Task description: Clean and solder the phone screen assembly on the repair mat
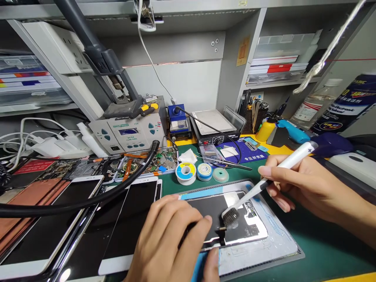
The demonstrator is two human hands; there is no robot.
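My right hand (302, 184) is closed round the handle of a white and grey toothbrush (258, 186). Its dark bristles touch the black back of a phone screen panel (242, 227), beside a short flex cable (222, 231). The panel lies flat with a white edge showing, on a light grey work pad (264, 254) with blue strips. Over the panel's left end my left hand (173, 239) is bent, fingers on top and thumb at the near side, holding it down. The fingers cover that end, so the exact contact is hidden.
White-framed phones (132, 219) lie at left under a black hose (96, 207). Behind the pad stand a solder spool (185, 172), small round tins (205, 171) and tweezers (226, 161). Farther back are a rework station (129, 133), a hot plate (217, 133) and bottles (317, 102).
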